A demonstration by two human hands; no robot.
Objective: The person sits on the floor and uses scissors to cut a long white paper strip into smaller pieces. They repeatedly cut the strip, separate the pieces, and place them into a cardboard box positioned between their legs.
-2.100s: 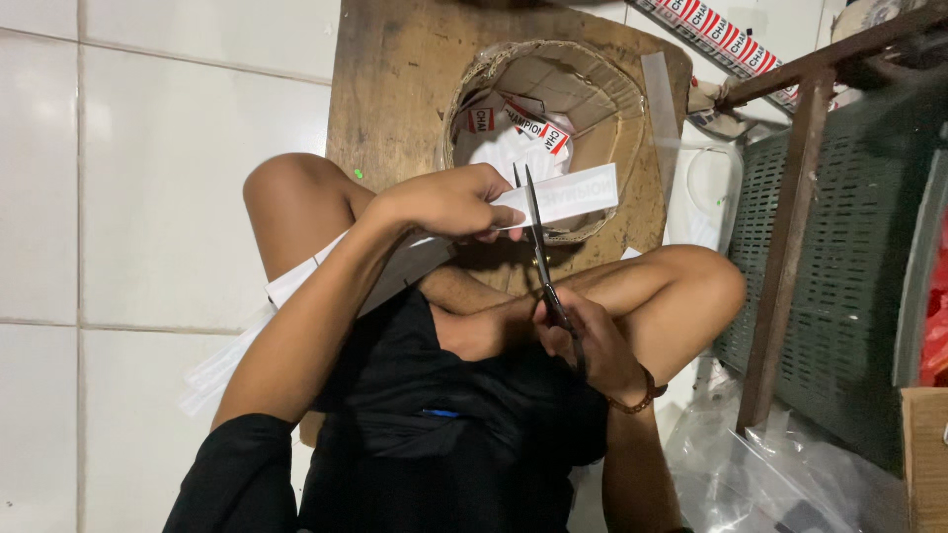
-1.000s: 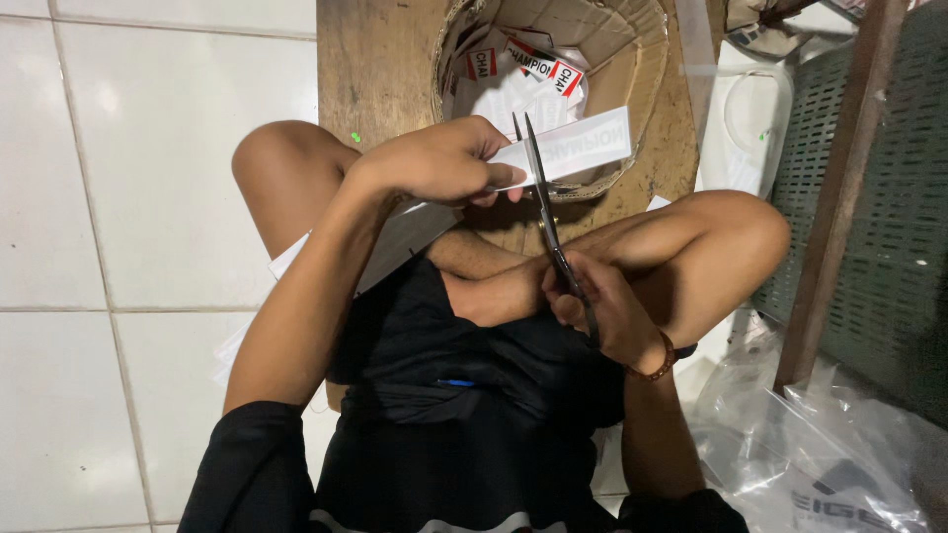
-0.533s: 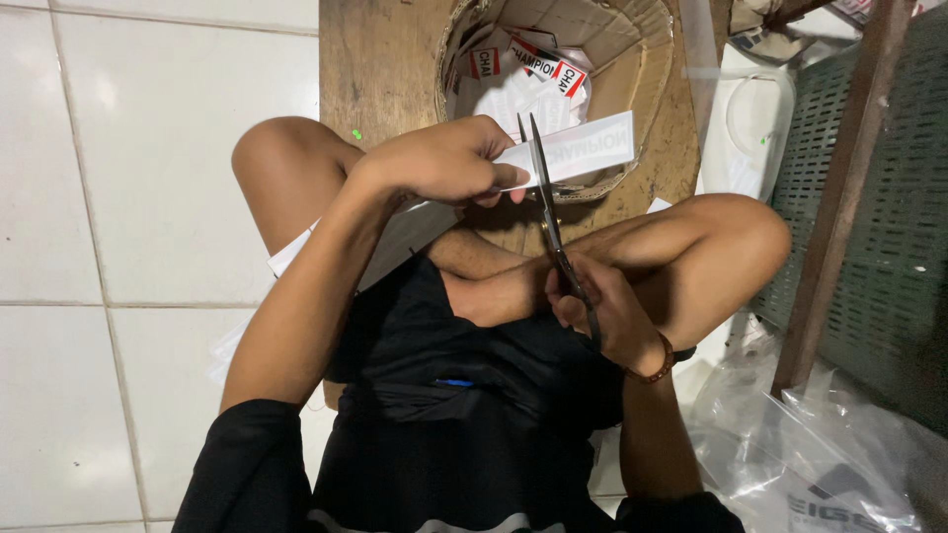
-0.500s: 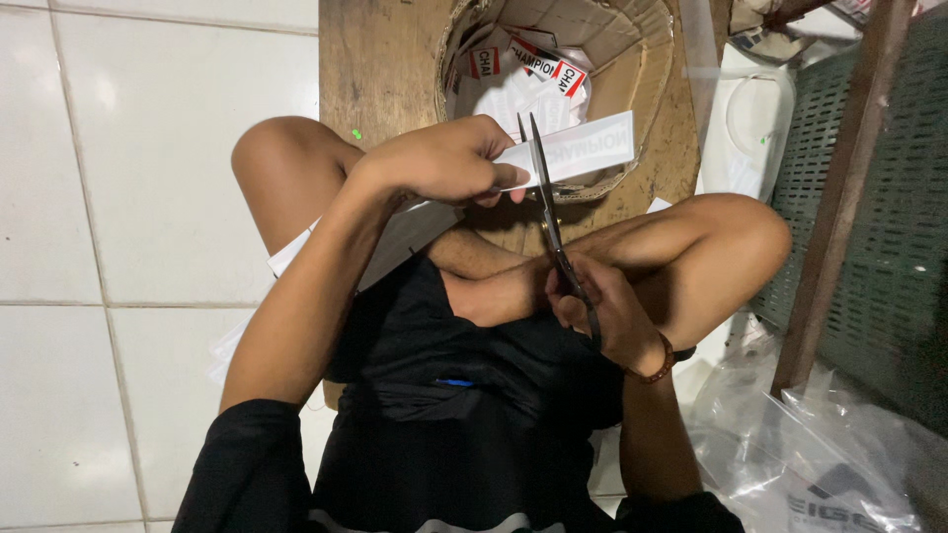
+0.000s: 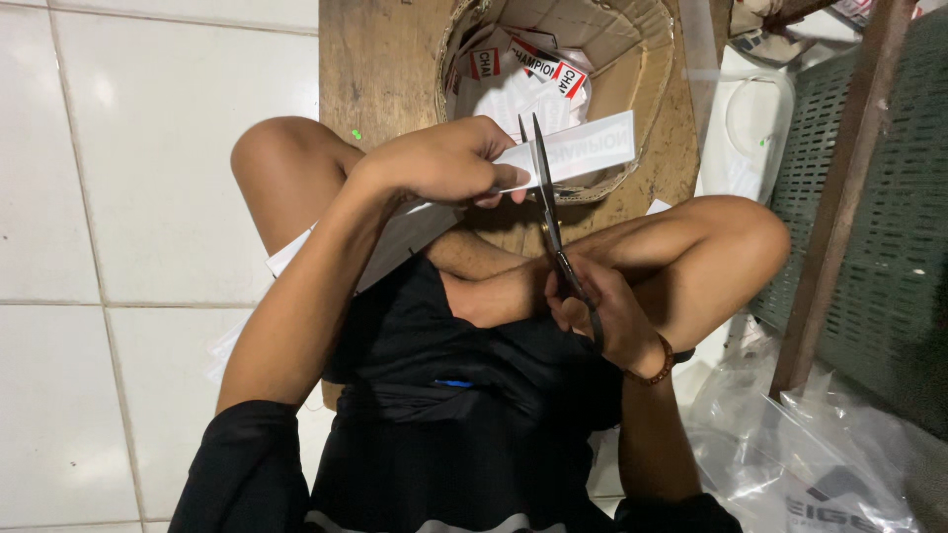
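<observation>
Left hand holds a white strip; right hand works black scissors.

You're sitting on a white tiled floor; a wooden board at top centre carries a cardboard basket, with clear plastic bags lower right.

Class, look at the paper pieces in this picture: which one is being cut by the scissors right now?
The long white strip held in the left hand, between the scissors blades. The other pieces lie loose in the cardboard box.
</observation>
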